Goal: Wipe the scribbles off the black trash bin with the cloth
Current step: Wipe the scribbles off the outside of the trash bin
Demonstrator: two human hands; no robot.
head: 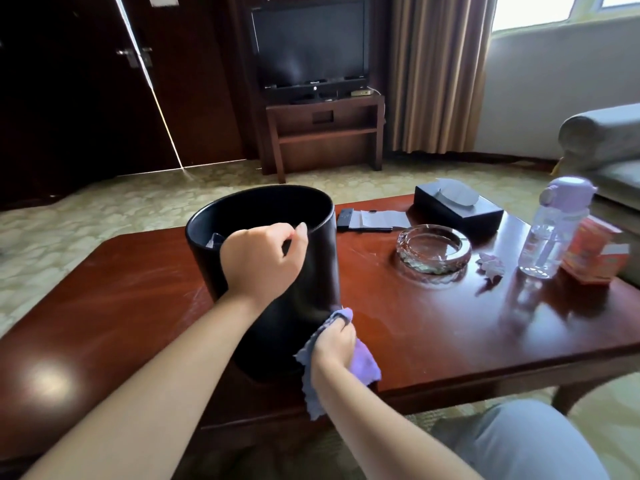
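Black trash bin [311, 271] stood upright on wooden counter [450, 323], near front edge. Near rim gripped by left hand [261, 259], fingers curled over it, forearm stretched forward. Purple cloth [362, 363] bunched in right hand [334, 342], fingers curled round it, pressed against bin's lower right side. Glass ashtray [434, 249], clear bottle [550, 230], tissue box [457, 204] set well apart to right.

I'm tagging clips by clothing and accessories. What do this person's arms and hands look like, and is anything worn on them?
Both forearms are bare right up to the bottom edge of the frame: no sleeves, gloves, watch or bracelet show. The left hand and right hand show no rings. The left thumbnail looks short and unpainted. A knee in light grey-blue trousers shows at lower right.
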